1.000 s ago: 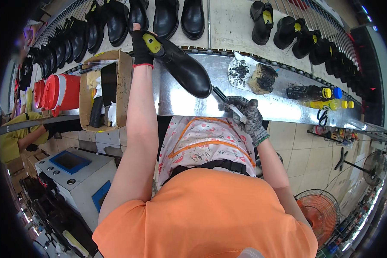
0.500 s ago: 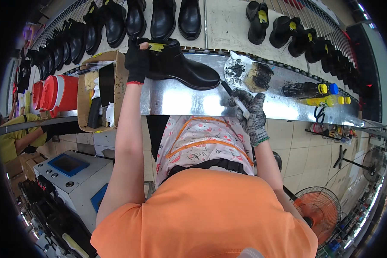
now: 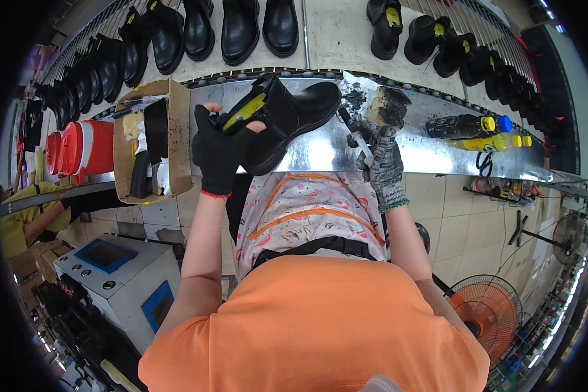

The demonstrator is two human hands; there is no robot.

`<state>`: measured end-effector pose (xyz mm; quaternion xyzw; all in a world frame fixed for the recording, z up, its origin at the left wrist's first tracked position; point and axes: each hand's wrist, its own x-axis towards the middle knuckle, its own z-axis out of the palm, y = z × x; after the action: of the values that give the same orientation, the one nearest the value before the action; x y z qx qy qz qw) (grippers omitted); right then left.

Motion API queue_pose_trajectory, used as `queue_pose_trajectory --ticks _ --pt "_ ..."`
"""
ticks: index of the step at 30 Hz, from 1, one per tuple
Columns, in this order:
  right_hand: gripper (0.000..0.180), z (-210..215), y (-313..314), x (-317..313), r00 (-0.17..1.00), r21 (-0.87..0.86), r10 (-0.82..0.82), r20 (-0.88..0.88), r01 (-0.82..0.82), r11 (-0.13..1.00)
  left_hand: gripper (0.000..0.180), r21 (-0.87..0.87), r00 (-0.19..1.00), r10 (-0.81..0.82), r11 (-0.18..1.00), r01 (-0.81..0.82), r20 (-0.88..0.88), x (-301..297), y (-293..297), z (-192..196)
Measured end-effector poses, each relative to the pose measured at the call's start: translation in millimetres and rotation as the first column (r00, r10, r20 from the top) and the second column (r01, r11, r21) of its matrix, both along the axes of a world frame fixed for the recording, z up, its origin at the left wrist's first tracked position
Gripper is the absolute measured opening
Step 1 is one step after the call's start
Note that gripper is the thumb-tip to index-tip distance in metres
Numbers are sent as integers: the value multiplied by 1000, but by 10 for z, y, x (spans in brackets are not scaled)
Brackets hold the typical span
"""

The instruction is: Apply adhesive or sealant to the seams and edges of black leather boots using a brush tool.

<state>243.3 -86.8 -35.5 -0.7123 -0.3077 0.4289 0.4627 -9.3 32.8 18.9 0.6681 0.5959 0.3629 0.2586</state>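
Observation:
A black ankle boot (image 3: 287,121) with a yellow lining is gripped at its opening by my left hand (image 3: 222,144), which wears a black fingerless glove. The boot is tilted over the metal bench, its toe pointing up and right. My right hand (image 3: 380,157), in a grey knitted glove, is closed around a slim brush-like tool (image 3: 360,145) with a pale handle and a dark head. That head is close to the boot's toe; contact cannot be made out. Just beyond the right hand, a blackened sponge (image 3: 390,108) lies beside a black-smeared white sheet (image 3: 355,93).
Black boots (image 3: 240,29) line the conveyor (image 3: 333,39) behind the metal bench (image 3: 313,153). On the left are a cardboard box (image 3: 179,140) of supplies and a red jug (image 3: 85,150). Capped bottles (image 3: 460,127) and black scissors (image 3: 484,162) lie right. A person's arm (image 3: 46,219) shows far left.
My left hand has turned the boot, lowering its heel toward me and raising its toe, with the opening now facing up-left. My right hand has shifted slightly, still holding the tool.

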Motion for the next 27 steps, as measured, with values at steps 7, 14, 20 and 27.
queue_pose_trajectory --ticks 7,14,20,27 --pt "67 204 8 -150 951 128 95 295 -137 982 55 -229 983 -105 963 138 152 2 -265 62" --pt "39 256 -23 -188 858 133 268 439 -357 925 56 -384 916 -65 895 229 395 -19 -398 -115" --pt "35 318 -124 -307 859 196 270 436 -383 903 64 -586 803 93 734 345 589 -157 -505 -200" --pt "49 308 -225 -187 890 40 198 -410 -200 979 73 -654 739 51 509 560 672 -256 -465 -338"
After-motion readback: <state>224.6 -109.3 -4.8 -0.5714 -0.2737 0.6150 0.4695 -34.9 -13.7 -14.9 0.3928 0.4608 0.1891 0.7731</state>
